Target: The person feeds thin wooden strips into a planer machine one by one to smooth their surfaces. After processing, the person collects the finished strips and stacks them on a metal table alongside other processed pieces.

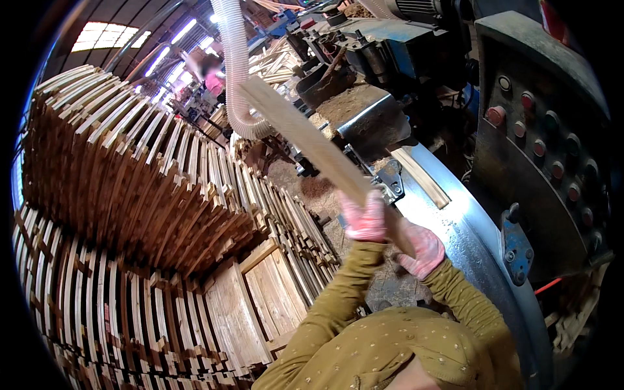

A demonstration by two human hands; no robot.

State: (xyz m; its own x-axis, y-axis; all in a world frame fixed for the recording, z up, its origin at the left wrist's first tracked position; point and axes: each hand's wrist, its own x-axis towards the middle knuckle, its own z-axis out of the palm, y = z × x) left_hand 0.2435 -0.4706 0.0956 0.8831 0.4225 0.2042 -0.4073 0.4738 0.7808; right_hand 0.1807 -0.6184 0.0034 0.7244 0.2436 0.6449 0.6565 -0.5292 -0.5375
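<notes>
A long, flat wooden board slants up and away from me, held in both hands. My left hand, in a pink and white work glove, is closed round the board's left side. Closer to me, my right hand wears a matching glove and grips the near end, its thumb pointing left. To the right of the board, a shorter wooden strip lies on the shiny metal machine table, apart from my hands.
Tall stacks of wooden frames fill the left. A woodworking machine covered in sawdust stands ahead, beside a clear ribbed hose. A dark control panel with round buttons rises at right. Another person is far back.
</notes>
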